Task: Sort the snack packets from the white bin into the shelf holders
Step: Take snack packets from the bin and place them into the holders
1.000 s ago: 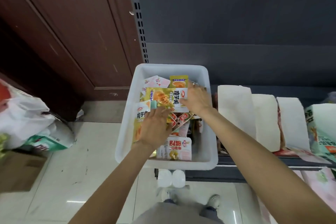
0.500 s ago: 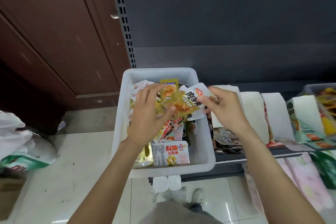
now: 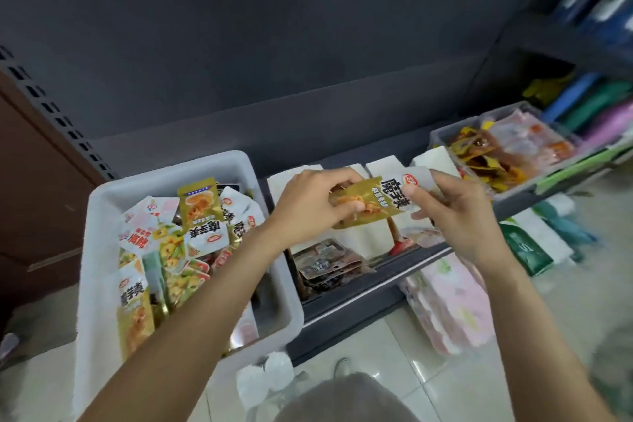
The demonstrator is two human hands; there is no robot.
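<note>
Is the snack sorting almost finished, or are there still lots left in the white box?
Not nearly finished. Done: dark packets already lie in one shelf holder, so some sorting has happened. In hand: the left hand and right hand hold a gold and white packet above the holders. Left: the white bin is still piled with snack packets.

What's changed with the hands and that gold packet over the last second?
Both hands lifted the gold and white packet out of the white bin and carried it right, over the white shelf holders. The left hand and right hand each pinch one end. The other packets stayed in the bin.
</note>
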